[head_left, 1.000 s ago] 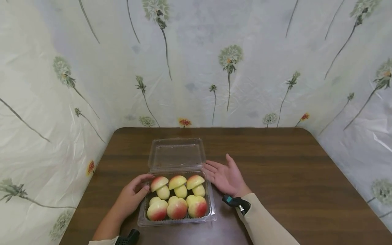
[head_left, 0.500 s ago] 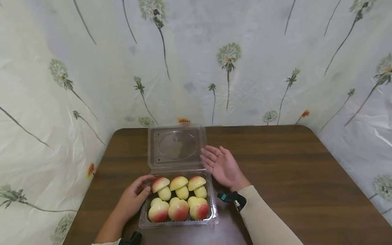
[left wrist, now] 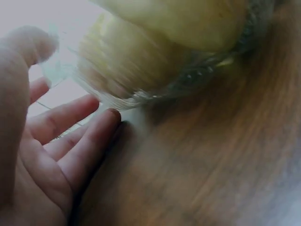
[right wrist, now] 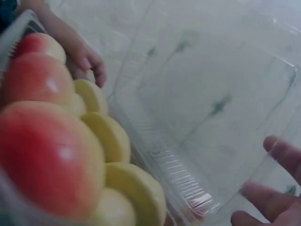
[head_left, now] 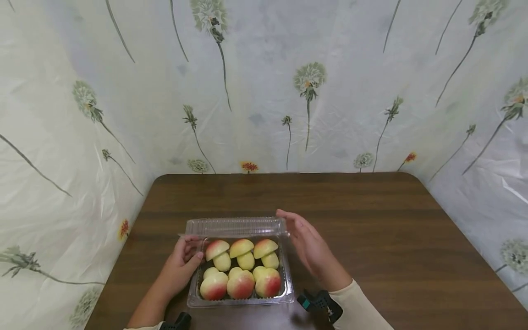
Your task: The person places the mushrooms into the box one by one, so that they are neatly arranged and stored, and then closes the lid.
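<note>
A clear plastic clamshell box holds two rows of yellow mushroom-shaped pieces blushed with red. Its hinged clear lid is raised along the back, looking narrow in the head view and broad in the right wrist view. At the box's left side is my left hand; its fingertips touch or nearly touch the side wall, thumb apart from them. My right hand is at the lid's right edge, with extended fingers against or just behind the clear plastic; exact contact is hard to tell.
A dark brown wooden table extends right of and behind the box. Beyond it hangs pale sheeting printed with dandelions, also along both sides. Each wrist wears a black camera strap.
The lid has swung up from leaning back and now tips forward over the hinge. My right hand has moved with it, turning its palm inward. My left hand stays at the box's side.
</note>
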A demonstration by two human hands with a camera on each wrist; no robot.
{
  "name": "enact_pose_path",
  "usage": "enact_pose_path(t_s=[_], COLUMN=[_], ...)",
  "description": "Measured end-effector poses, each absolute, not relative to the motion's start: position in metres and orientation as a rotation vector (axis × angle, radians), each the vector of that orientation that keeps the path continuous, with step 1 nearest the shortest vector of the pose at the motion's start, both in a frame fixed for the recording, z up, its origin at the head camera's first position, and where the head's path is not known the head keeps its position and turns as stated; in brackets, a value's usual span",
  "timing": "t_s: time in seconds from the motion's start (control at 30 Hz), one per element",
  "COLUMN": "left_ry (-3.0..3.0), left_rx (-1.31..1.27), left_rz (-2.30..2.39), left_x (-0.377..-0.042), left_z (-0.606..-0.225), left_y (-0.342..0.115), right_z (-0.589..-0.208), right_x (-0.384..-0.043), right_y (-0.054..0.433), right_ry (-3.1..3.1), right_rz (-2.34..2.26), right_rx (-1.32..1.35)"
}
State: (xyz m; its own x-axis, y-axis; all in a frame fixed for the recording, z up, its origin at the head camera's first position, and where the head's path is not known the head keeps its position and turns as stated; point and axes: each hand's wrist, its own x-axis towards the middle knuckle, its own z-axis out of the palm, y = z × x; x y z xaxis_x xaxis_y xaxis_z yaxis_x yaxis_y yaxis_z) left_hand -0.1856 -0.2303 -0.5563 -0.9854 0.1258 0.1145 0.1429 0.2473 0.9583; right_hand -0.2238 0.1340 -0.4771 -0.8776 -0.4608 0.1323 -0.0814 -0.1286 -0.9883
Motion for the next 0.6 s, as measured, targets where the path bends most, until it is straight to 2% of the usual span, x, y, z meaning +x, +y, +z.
enact_pose_path(t_s=[0.13, 0.23, 0.43, 0.6], left_ry=[-2.552, -2.631, -2.506, -2.505], left_rx=[-0.039, -0.028, -0.540, -0.909], left_rz=[-1.957, -2.132, -2.870, -3.036], left_x=[-0.184, -0.179, -0.166, -0.161], left_z=[-0.549, -0.542, -0.536, -0.540], left_y=[-0.237, -0.253, -0.284, -0.279], right_z=[-0.488, -0.500, -0.518, -0.530], right_x=[-0.208, -0.197, -0.174, -0.161], right_y=[0.143, 0.151, 0.160, 0.154], right_ry=[1.959, 2.037, 2.037, 1.963], right_rz=[-2.002, -1.892, -1.724, -1.749], right_rx=[-0.757, -0.877, -0.852, -0.720])
